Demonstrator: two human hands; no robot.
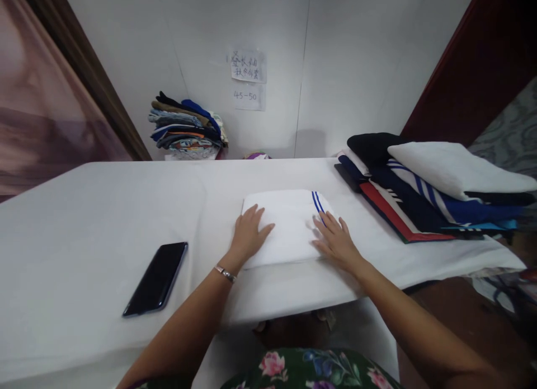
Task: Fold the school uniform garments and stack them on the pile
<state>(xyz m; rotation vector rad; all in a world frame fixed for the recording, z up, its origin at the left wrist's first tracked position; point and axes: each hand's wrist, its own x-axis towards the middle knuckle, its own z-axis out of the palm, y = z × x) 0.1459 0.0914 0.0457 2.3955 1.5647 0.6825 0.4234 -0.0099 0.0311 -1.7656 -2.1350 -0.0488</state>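
A white folded garment (pixel 287 232) with two blue stripes near its right side lies flat on the white-covered table in front of me. My left hand (pixel 250 232) rests on its left edge, fingers spread and palm down. On the right edge, by the stripes, lies my right hand (pixel 337 240), also palm down with its fingers apart. Neither hand grips anything. A bracelet (pixel 225 273) circles my left wrist.
Folded clothes (pixel 419 187) form a stack at the table's right, a white one on top. A black phone (pixel 157 279) lies left of my arm. Another clothes pile (pixel 188 126) stands beyond the table's far edge. Handwritten paper notes (pixel 248 67) hang on the wall.
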